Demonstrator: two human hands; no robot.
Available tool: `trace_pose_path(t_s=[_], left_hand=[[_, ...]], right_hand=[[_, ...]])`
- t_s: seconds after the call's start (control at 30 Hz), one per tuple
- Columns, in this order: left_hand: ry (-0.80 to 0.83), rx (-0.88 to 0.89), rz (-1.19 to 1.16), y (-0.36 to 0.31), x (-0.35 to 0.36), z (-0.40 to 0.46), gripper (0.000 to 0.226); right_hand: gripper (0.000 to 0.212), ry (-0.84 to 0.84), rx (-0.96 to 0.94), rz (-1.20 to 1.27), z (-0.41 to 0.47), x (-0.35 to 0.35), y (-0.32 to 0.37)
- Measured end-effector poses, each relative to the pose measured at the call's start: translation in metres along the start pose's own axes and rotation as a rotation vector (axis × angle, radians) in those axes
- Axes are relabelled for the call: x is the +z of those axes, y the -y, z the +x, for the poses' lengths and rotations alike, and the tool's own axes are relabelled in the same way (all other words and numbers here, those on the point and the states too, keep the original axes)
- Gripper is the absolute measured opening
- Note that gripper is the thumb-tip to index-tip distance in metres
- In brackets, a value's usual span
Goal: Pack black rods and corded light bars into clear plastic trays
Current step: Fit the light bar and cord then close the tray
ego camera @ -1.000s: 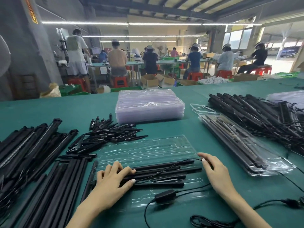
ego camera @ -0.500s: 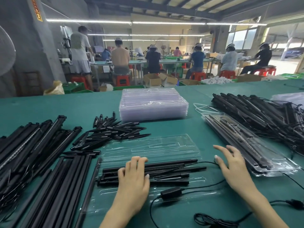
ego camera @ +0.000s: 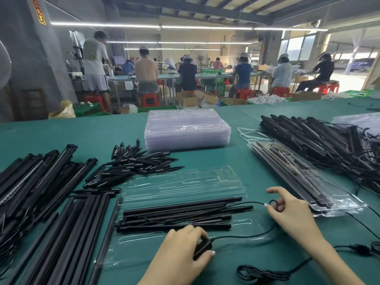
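Note:
An open clear plastic tray (ego camera: 185,186) lies on the green table in front of me. Several black rods and a light bar (ego camera: 181,212) sit in its near half. My left hand (ego camera: 185,254) grips the small black controller box (ego camera: 202,248) on the bar's cord, at the tray's front edge. A thin black cord (ego camera: 244,235) runs from the box to the right. My right hand (ego camera: 292,212) pinches a loop of that cord just right of the tray.
A stack of empty clear trays (ego camera: 187,130) stands at the back centre. A closed packed tray (ego camera: 304,175) lies at right, beside a heap of corded light bars (ego camera: 329,140). Long black bars (ego camera: 41,192) and short black spikes (ego camera: 135,165) cover the left. Coiled cord (ego camera: 265,274) lies near the front edge.
My left hand came off the rods and moved toward me to grip the controller box. My right hand curled and took hold of the cord beside the tray.

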State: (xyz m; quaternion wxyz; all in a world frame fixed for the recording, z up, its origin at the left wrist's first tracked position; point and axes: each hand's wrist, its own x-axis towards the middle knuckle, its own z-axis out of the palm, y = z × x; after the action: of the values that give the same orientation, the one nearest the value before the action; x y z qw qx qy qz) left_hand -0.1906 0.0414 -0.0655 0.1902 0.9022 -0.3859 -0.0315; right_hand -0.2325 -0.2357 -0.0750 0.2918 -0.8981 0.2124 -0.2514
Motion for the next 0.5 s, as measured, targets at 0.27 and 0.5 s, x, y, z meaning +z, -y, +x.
trace_pose_path(t_s=[0.27, 0.5], left_hand=[[0.207, 0.068, -0.020, 0.015, -0.038, -0.015, 0.024], [0.311, 0.073, -0.219, 0.011, -0.055, -0.017, 0.014]], right_hand=[[0.029, 0.111, -0.037, -0.116, -0.007, -0.005, 0.016], [0.024, 0.399, -0.150, -0.042, -0.003, -0.021, 0.016]])
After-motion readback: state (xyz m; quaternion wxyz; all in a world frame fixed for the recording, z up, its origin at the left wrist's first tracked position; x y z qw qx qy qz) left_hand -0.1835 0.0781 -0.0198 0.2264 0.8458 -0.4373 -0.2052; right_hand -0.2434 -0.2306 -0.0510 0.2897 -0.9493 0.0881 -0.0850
